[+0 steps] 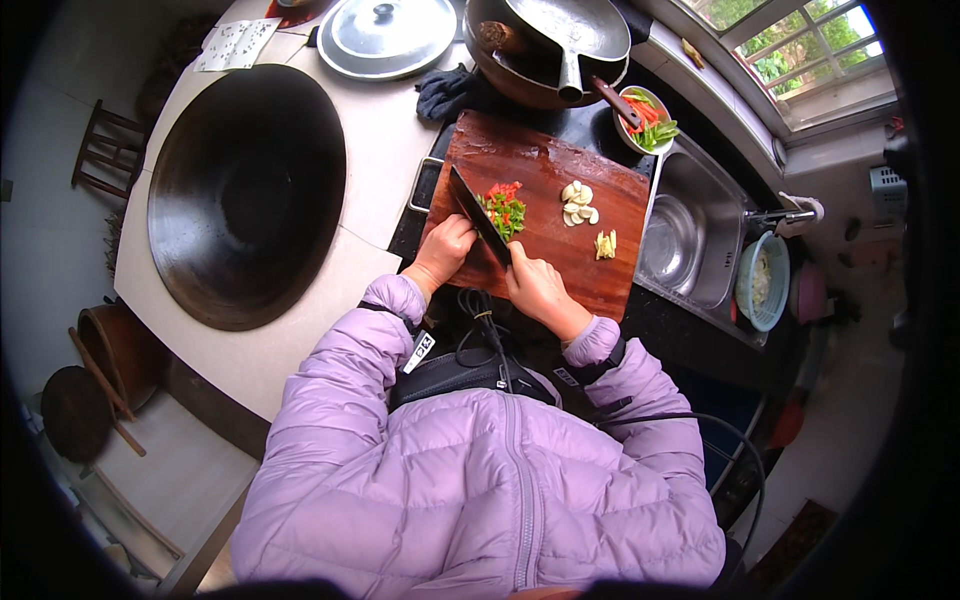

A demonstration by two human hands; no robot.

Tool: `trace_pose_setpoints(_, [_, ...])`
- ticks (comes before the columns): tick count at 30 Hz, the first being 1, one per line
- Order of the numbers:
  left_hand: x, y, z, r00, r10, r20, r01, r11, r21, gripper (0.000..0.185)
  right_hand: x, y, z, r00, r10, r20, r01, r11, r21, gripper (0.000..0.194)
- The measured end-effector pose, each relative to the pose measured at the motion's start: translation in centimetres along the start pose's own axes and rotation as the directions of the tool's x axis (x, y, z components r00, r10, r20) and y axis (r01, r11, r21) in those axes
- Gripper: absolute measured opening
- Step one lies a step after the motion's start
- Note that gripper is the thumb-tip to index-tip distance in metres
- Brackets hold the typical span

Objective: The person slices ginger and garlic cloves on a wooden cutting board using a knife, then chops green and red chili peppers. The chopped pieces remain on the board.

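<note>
A wooden cutting board lies before me. My right hand grips the handle of a kitchen knife, whose dark blade slants up to the left across the board. Right beside the blade is a pile of chopped red and green peppers. My left hand is on the blade's left side, fingers bent, close to the blade; whether it holds anything is hidden. Peeled garlic cloves and, below them, a small heap of cut ginger rest on the board's right part.
A large built-in wok is on the left. Behind the board stand a metal lid, stacked pans, a dark cloth and a bowl of sliced peppers. On the right are a steel sink and a blue basket.
</note>
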State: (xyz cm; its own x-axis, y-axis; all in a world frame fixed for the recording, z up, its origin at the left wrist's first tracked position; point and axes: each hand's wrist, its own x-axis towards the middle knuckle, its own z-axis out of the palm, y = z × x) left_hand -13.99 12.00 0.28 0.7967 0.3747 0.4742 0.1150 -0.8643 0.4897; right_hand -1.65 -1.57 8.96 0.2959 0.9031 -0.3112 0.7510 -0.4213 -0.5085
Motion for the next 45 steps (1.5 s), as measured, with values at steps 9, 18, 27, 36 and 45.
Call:
trace_pose_setpoints(9, [0.3, -0.3, -0.1, 0.999, 0.047, 0.016, -0.047, 0.999, 0.019, 0.018, 0.1, 0.1, -0.6, 1.000, -0.022, -0.021, 0.022, 0.999, 0.037, 0.026])
trace_pose_setpoints(18, [0.2, -0.2, -0.2, 0.997, 0.067, 0.024, -0.068, 0.997, 0.031, 0.017, 0.3, 0.0, 0.0, 0.999, 0.036, -0.035, -0.033, 0.995, 0.091, 0.026])
trace_pose_setpoints(27, [0.5, -0.2, -0.4, 0.993, 0.112, 0.040, -0.115, 0.991, 0.071, 0.019, 0.1, 0.3, 0.1, 0.999, 0.041, -0.014, -0.039, 0.990, 0.138, 0.024])
trace_pose_setpoints(36, [2.3, 0.6, -0.1, 1.000, -0.018, -0.009, 0.018, 1.000, 0.008, 0.018, 0.8, 2.7, -4.3, 0.987, 0.047, -0.155, -0.043, 0.999, 0.027, 0.021])
trace_pose_setpoints(45, [5.4, -0.2, 1.9, 0.927, -0.371, 0.051, 0.371, 0.929, 0.022, 0.030, 2.1, 4.0, -2.4, 0.979, -0.006, -0.202, -0.024, 0.989, -0.147, 0.020])
